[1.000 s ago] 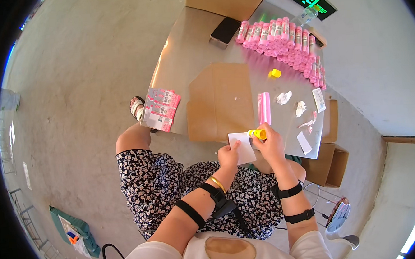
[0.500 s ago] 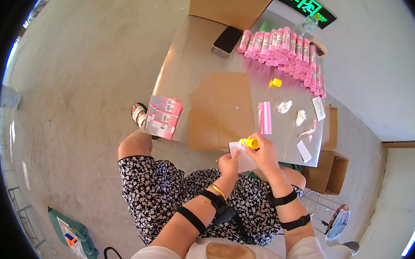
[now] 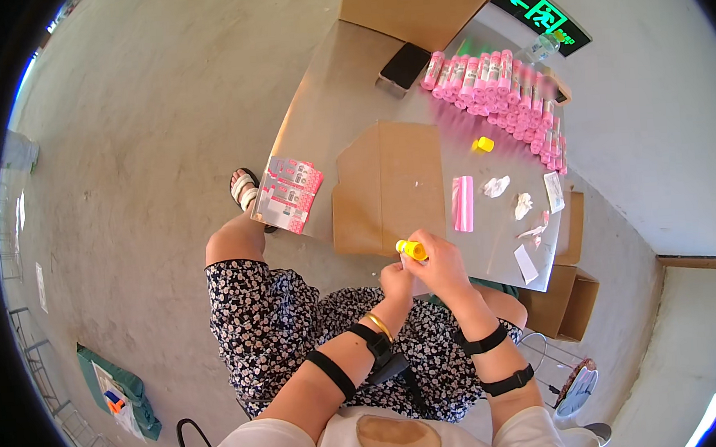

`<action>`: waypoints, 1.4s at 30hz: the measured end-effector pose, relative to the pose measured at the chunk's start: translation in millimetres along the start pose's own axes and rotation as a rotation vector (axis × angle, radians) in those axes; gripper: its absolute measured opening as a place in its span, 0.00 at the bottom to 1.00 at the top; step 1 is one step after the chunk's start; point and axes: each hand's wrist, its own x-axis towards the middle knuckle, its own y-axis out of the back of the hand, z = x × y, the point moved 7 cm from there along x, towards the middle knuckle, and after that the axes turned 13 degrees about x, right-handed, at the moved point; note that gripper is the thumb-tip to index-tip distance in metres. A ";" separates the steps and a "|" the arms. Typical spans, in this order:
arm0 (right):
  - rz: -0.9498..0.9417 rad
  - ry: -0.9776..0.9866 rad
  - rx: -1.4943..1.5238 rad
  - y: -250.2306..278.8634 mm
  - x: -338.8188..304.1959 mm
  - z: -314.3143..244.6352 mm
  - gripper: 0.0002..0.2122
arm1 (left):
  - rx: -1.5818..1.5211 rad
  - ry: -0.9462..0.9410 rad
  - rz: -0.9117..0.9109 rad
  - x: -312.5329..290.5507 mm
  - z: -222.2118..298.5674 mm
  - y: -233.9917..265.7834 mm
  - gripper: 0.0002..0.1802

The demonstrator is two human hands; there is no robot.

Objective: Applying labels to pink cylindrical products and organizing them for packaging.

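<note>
The right hand (image 3: 441,263) is pinching a yellow tube (image 3: 412,250) just beyond the left hand (image 3: 397,282); whether the left is gripping anything, I cannot tell. With a loosening pinch, the tube could be falling toward the cardboard (image 3: 389,193) ahead.

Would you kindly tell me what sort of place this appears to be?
Probably a small workshop or packing room: a metal table bears a big pile of pink rolls, a large cardboard box stands at its far end, and an exit sign shows nearby.
</note>
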 end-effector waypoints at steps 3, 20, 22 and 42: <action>-0.003 -0.004 -0.004 3.7 -2.5 3.9 0.10 | -0.034 0.000 -0.022 -0.7 -0.9 -1.5 0.12; 0.153 -0.146 0.107 56.5 -21.5 43.1 0.11 | -0.019 0.103 -0.041 -18.5 19.7 0.6 0.19; 0.212 0.009 0.044 59.1 -23.0 41.1 0.10 | -0.029 0.119 -0.072 -23.7 26.2 -1.0 0.20; 0.742 -0.274 1.061 103.2 -88.6 184.3 0.20 | 0.053 -0.070 -0.470 -83.3 104.2 43.5 0.18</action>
